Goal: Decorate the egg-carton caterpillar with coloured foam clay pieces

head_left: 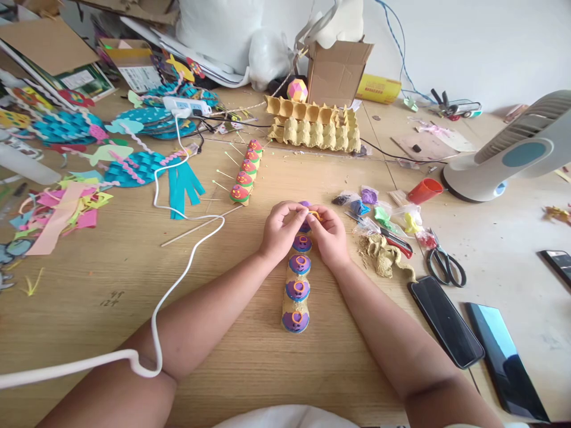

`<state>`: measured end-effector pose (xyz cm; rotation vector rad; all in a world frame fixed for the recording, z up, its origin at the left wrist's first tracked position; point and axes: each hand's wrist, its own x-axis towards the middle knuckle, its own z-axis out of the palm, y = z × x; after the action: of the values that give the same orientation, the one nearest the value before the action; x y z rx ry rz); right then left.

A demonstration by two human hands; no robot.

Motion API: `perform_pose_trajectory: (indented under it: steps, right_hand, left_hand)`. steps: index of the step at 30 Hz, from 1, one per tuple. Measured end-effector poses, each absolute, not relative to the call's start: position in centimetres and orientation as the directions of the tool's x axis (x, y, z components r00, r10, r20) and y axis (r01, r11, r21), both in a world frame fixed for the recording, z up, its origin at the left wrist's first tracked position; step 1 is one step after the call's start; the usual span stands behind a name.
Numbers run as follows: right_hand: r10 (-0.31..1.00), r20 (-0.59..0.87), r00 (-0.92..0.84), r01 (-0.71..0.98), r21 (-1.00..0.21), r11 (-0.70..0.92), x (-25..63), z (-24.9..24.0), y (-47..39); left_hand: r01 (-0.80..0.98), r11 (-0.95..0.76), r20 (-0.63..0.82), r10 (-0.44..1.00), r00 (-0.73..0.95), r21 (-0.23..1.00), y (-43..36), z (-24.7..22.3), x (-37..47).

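A strip of egg-carton cups point(295, 306) runs lengthwise in front of me. Purple and blue clay covers the cups, and the nearer ones carry orange rings and small dark marks. Over the far end of this strip, my left hand point(284, 229) and my right hand point(329, 235) meet with fingertips pinched. Between them is a thin orange clay strand point(316, 214), bent in a curve. The fingers partly cover the farthest purple cup point(305, 226). Farther back on the left stands a finished-looking carton caterpillar point(247, 172) in red, green and yellow, with pins sticking out.
Right of my hands lie bagged coloured clay point(386, 217), a red utility knife point(398, 242), torn carton point(382, 255), scissors point(446, 266) and phones point(446, 321). A fan point(513, 145) stands behind them. Egg trays point(312, 134) sit at the back. A white cable point(191, 261) crosses the left side.
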<state>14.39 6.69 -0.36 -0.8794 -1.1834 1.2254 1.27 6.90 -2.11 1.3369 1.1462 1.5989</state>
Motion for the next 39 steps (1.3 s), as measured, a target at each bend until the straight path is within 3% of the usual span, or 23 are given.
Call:
perform_pose_trajectory:
  steps: [11, 24, 39]
  right_hand:
    - [0.981, 0.195, -0.013, -0.156, -0.969, 0.191, 14.5, -0.7, 6.9]
    - [0.983, 0.183, 0.014, -0.139, -0.973, 0.183, 14.5, -0.4, 6.8]
    - [0.972, 0.233, -0.018, 0.021, -0.972, 0.233, 14.6, 0.3, 6.4]
  left_hand:
    - [-0.159, -0.309, 0.283, 0.945, -0.164, 0.938, 6.6, -1.2, 1.5]
    - [-0.033, -0.347, 0.338, 0.928, -0.158, 0.937, 6.8, -1.9, 1.3]
    - [-0.066, -0.348, 0.332, 0.925, -0.183, 0.935, 6.7, -1.5, 1.4]
